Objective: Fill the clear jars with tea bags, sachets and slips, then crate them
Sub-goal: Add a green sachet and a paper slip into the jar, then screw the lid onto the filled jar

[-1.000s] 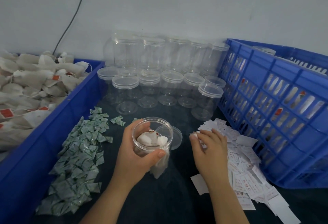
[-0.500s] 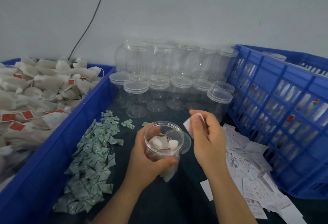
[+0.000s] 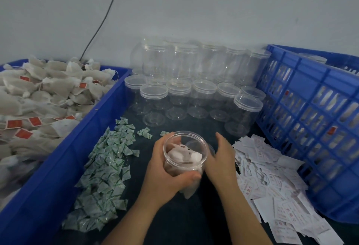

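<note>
My left hand (image 3: 165, 178) grips an open clear jar (image 3: 184, 155) just above the dark table, thumb across its front. Inside lie white tea bags and a white slip. My right hand (image 3: 221, 157) sits close against the jar's right side with its fingers fairly straight, reaching down over the jar's loose clear lid (image 3: 211, 149), which lies flat behind the jar; whether it touches the lid is hidden. Green-printed sachets (image 3: 104, 167) are heaped to the left and white slips (image 3: 272, 176) to the right.
A blue bin (image 3: 77, 147) on the left is piled with tea bags (image 3: 38, 99). Several lidded empty jars (image 3: 194, 89) stand stacked at the back by the wall. A blue slatted crate (image 3: 310, 118) on the right holds filled jars. A black cable (image 3: 101, 21) runs up the wall.
My right hand lifted a slip from the pile to the jar mouth, and the slip now lies inside. The hand has since dropped beside the jar, over the lid. The left hand kept hold.
</note>
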### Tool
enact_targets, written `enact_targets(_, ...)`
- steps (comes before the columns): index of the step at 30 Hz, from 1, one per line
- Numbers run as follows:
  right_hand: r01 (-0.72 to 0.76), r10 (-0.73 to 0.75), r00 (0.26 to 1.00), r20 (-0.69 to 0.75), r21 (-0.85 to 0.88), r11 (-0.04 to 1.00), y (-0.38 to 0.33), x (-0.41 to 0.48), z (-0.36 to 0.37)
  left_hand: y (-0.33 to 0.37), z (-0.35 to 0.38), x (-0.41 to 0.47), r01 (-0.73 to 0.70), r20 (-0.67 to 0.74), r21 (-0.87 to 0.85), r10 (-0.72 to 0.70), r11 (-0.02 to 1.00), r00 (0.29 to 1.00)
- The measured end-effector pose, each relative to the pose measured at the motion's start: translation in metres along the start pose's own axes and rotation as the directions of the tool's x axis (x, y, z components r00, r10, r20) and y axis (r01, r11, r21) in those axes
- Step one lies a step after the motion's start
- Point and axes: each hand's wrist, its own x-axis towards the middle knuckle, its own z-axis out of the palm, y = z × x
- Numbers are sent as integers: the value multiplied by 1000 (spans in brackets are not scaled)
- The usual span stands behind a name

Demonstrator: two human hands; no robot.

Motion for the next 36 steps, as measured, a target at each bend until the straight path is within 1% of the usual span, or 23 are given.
enact_targets(1, -39, 49, 998, 45, -202, 979, 7, 4, 2, 1, 0, -1, -4, -1, 2, 4, 1000, 1000)
enact_targets(2, -40, 73, 994, 84, -342, 939, 14, 7, 4, 1, 0, -2, -10, -5, 4, 10, 1000, 1000)
enact_targets(3, -18, 75, 990, 117, -422, 907, 19, 10, 7, 2, 0, -2, -14, -10, 6, 14, 1000, 1000)
enact_targets(4, 15, 50, 989, 136, -443, 896, 21, 10, 9, 3, 0, -4, -19, -15, 11, 19, 1000, 1000)
enact_targets(5, 39, 17, 991, 132, -415, 909, 22, 10, 10, 3, 0, -5, -34, -22, 26, 35, 999, 999)
enact_targets(6, 57, -19, 993, 114, -335, 940, 22, 10, 11, 4, 0, -6, -64, -32, 55, 66, 996, 997)
enact_targets(8, 97, -91, 995, 51, -123, 988, 19, 7, 12, 6, -1, -6, -153, -48, 159, 163, 975, 986)
enact_targets(10, 158, -157, 987, -18, 51, 986, 14, 2, 11, 9, -5, -3, -239, -55, 279, 264, 930, 963)
enact_targets(12, 219, -206, 975, -81, 232, 948, 6, -3, 9, 11, -9, 0, -314, -54, 391, 362, 865, 931)
enact_targets(14, 292, -259, 956, -135, 388, 874, -2, -8, 3, 12, -11, 2, -352, -51, 441, 415, 826, 908)
enact_targets(16, 358, -317, 933, -170, 509, 782, -10, -13, -3, 12, -10, 2, -333, -44, 418, 385, 845, 922)
enact_targets(18, 402, -379, 909, -172, 600, 692, -18, -18, -8, 10, -6, -1, -257, -50, 347, 291, 902, 955)
enact_targets(20, 477, -496, 854, -155, 611, 631, -25, -23, -13, 8, -3, -4, -134, -71, 201, 151, 970, 986)
enact_targets(22, 592, -642, 759, -108, 526, 611, -31, -29, -13, 7, -1, -5, -34, -78, 66, 39, 997, 996)
enact_targets(24, 712, -747, 660, -80, 384, 588, -33, -30, -10, 5, 0, -4, -31, -69, 17, 32, 999, 997)
enact_targets(25, 736, -763, 642, -73, 334, 588, -33, -30, -8, 5, -1, -4, -45, -67, 14, 45, 999, 997)
enact_targets(26, 731, -756, 652, -60, 316, 605, -33, -30, -6, 5, -1, -3, -56, -67, 19, 58, 998, 996)
enact_targets(29, 656, -702, 712, 1, 355, 666, -33, -31, -6, 6, 0, -3, -52, -66, 17, 54, 998, 996)
enact_targets(32, 641, -696, 718, 17, 373, 670, -32, -30, -5, 8, 0, -4, -22, -82, 13, 23, 1000, 996)
enact_targets(36, 642, -696, 718, 4, 382, 665, -33, -28, -5, 8, 1, -3, -39, -103, 44, 43, 998, 994)
